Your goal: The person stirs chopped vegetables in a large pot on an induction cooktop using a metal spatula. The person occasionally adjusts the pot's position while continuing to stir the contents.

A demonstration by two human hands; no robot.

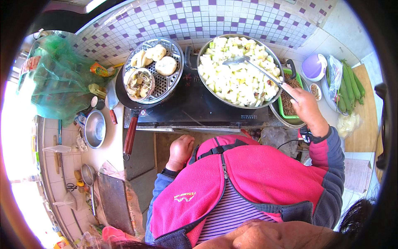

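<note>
My right hand grips the handle of a metal turner. The turner's blade rests on pale green diced vegetable, which heaps a wide two-handled pan on the black cooktop. Held low at my waist, my left hand has curled fingers, and nothing shows in it. Left of the pan, a perforated steamer tray sits over a red-handled wok. On that tray are several pale buns and a small bowl of cooked food.
A green basket of brown crumbly food stands in a metal basin close beside the pan's right handle. Green gourds lie farther right. At left are a cleaver, a steel bowl and a green bag. Tiled wall rises behind.
</note>
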